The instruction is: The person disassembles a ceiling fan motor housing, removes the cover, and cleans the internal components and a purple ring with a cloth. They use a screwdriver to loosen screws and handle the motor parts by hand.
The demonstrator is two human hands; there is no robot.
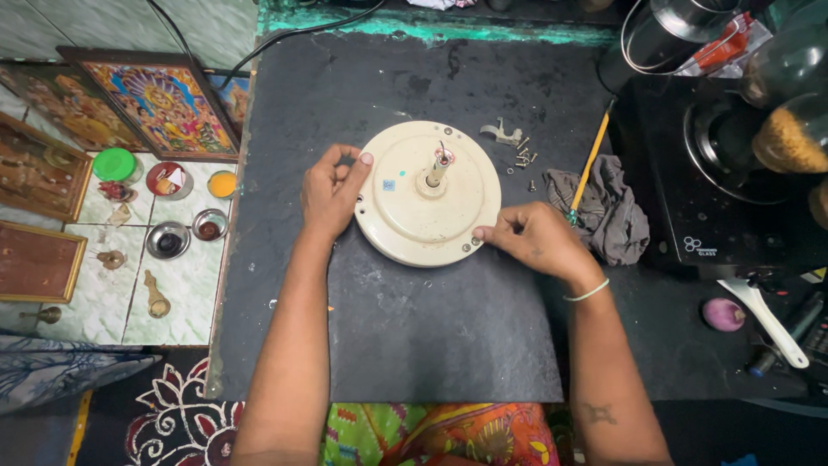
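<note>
Looking down from my head camera, I see a cream, disc-shaped ceiling fan motor housing (414, 207) lying flat on a dark stone slab (431, 336), slightly above the centre of the frame, its short shaft (437, 168) standing upright in the middle. My left hand (330, 192) grips the housing's left rim, fingers curled loosely and the thumb pressed on the upper face. My right hand (536, 239) rests at the lower right rim, thumb and forefinger pinched together over a small screw hole; I cannot tell whether they hold a screw. A pale bangle (588, 292) circles that wrist. Right of the housing, in the upper middle, lie a small metal bracket (500, 132) and loose screws (523, 157). Further right, a yellow-handled screwdriver (590, 164) lies across a crumpled grey cloth (608, 211). A red onion (723, 314) sits at the right edge. Framed pictures (159, 103) and small metal bowls (168, 240) occupy the tiled area at the left.
</note>
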